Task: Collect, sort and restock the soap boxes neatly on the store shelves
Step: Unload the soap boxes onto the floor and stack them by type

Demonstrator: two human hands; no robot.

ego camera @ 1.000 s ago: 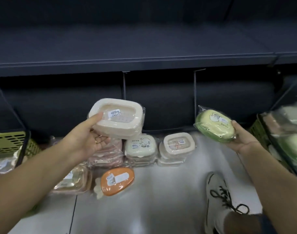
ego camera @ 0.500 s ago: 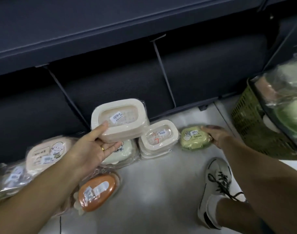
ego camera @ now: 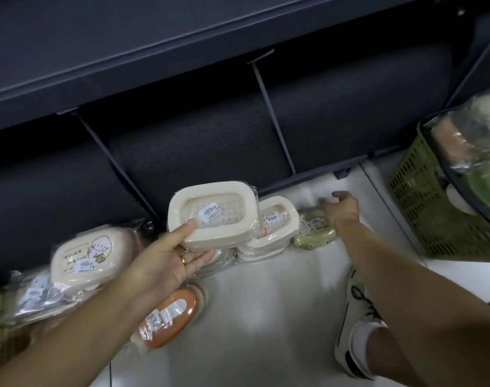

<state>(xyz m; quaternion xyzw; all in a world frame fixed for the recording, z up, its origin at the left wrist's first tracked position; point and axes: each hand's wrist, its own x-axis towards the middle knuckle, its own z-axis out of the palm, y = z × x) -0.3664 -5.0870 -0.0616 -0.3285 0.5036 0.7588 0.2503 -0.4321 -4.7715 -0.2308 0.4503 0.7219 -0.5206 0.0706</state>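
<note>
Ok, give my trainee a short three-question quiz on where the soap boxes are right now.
1. True or false: the left hand holds the cream rectangular plastic soap box in the air.
2. The green oval wrapped soap box lies: A) in a basket, B) on the white floor by the right hand, C) on a shelf.
3. Fill in: the orange oval soap box lies nearest the ___ forearm.
Key: 1 true; 2 B; 3 left.

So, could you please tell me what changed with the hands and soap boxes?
The right hand lowered the green soap box to the floor beside the cream stack and appears to have released it, fingers open. The left hand still holds the cream soap box up; the orange box stayed put.
</note>
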